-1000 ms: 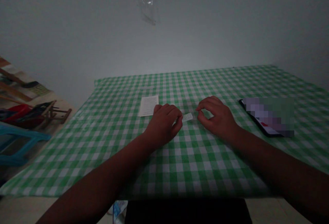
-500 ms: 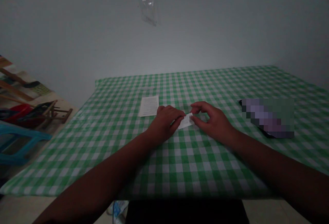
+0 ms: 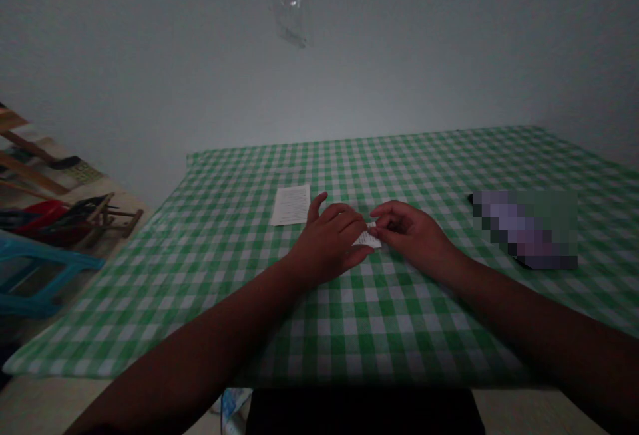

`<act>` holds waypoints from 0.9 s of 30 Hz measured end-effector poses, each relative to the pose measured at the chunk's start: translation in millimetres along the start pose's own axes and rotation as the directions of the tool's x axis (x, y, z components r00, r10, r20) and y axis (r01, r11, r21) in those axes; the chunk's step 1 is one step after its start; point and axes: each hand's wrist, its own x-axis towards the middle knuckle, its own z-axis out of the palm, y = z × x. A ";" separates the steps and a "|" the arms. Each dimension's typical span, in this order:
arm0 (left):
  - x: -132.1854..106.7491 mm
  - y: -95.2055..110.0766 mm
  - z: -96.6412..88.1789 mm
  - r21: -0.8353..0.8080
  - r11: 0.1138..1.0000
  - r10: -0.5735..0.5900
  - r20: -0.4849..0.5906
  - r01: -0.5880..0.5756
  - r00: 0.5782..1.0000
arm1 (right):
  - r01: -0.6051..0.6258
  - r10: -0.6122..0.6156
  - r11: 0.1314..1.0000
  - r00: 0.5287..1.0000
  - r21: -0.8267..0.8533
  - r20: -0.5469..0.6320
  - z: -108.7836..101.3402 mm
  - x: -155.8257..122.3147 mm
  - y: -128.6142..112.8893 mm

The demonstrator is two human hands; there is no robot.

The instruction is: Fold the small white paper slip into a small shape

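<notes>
Paper strip (image 3: 367, 239) lies between the hands, long axis running left to right; right hand (image 3: 410, 233) pinches one end, left hand (image 3: 327, 243) curls at the other, grip unclear.

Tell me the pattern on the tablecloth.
The tablecloth is green-and-white gingham check, clearest in the head view.

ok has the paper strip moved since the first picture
Yes, the paper strip sits slightly nearer the person, judged against the white sheet, between the left hand and right hand.
</notes>
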 end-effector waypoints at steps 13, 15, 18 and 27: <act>-2.5 1.7 1.8 -0.017 1.000 -0.021 -0.008 0.021 1.000 | -0.060 0.060 0.993 0.998 0.100 0.002 1.5 0.2 1.8; -3.1 -0.7 2.3 -0.043 0.999 -0.027 -0.005 0.026 1.000 | -0.073 0.072 0.993 0.997 0.097 0.014 0.9 0.1 -0.1; -4.3 -5.1 3.5 -0.090 0.994 -0.057 -0.007 0.056 0.998 | -0.094 0.088 0.988 0.994 0.119 0.061 -1.3 0.7 -4.9; -4.8 -13.4 5.5 -0.179 0.970 -0.171 -0.009 0.167 0.985 | -0.091 0.053 0.979 0.979 0.184 0.199 -8.5 4.6 -1.9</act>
